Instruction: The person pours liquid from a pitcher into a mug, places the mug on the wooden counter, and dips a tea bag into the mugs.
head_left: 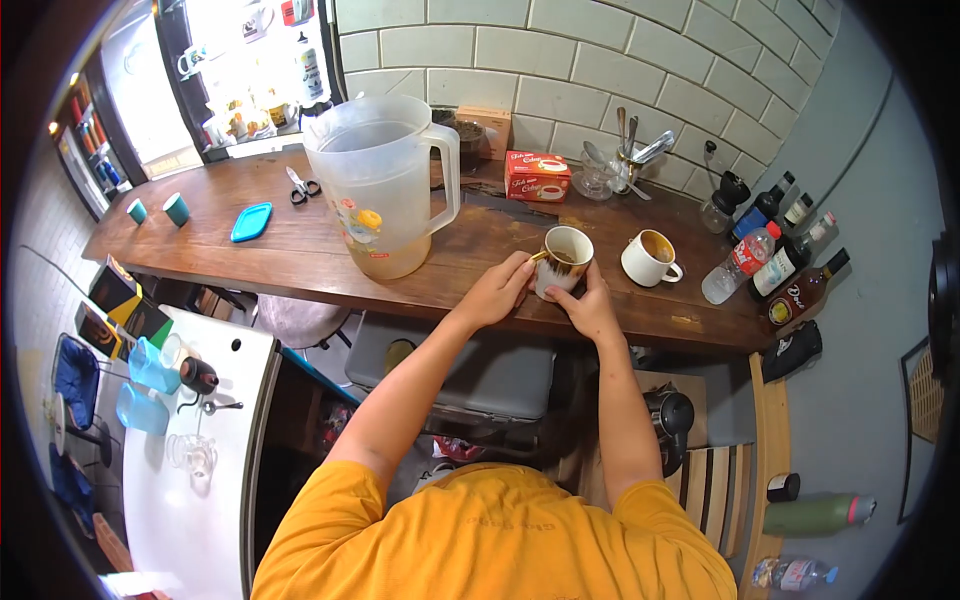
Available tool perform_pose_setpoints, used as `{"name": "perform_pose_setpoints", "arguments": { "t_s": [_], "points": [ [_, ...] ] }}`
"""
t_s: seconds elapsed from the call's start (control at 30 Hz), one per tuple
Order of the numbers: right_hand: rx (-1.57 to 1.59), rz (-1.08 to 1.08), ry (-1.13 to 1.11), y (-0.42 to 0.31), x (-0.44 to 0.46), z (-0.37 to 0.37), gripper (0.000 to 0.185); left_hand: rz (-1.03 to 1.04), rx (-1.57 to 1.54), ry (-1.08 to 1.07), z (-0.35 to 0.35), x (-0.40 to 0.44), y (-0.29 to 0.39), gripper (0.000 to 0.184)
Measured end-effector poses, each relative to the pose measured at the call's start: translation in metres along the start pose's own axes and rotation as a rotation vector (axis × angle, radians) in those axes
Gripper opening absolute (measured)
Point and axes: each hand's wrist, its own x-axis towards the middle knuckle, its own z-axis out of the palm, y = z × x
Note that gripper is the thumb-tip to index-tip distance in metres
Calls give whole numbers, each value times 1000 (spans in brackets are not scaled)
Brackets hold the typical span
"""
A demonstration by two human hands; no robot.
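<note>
A white mug with a gold and dark pattern (563, 268) is held at the front edge of the wooden counter, between both hands. My left hand (502, 289) pinches its gold handle on the left. Around its lower right side, my right hand (590, 304) is closed, thumb on the front. Some liquid or residue shows inside; I cannot tell which. To the right stands a second white mug (648, 262) with brown contents, apart from my hands. Left of the hands is a large clear plastic pitcher (365, 170) with a little liquid at the bottom.
On the wooden counter (480, 255) are a red tea box (537, 178), a glass with spoons (625, 168), scissors (300, 188), a blue lid (252, 222) and two small green cups (176, 209). Several bottles (785, 262) line the right end. A white table (200, 520) stands lower left.
</note>
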Motion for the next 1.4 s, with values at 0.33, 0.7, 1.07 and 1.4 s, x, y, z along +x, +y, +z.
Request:
{"name": "perform_pose_setpoints", "arguments": {
  "t_s": [0.33,0.7,1.07,1.4],
  "points": [
    [-27,-56,187,1,-10,6,81,-44,-42,-43,-6,0,-2,30],
    [-753,189,1028,11,-31,-108,47,-48,-110,-19,-6,4,-13,29],
    [-536,511,437,82,-26,-127,53,-67,-18,35,0,2,-3,31],
    [-345,441,487,94,-25,-123,22,-87,24,66,4,2,0,34]
  ]
}}
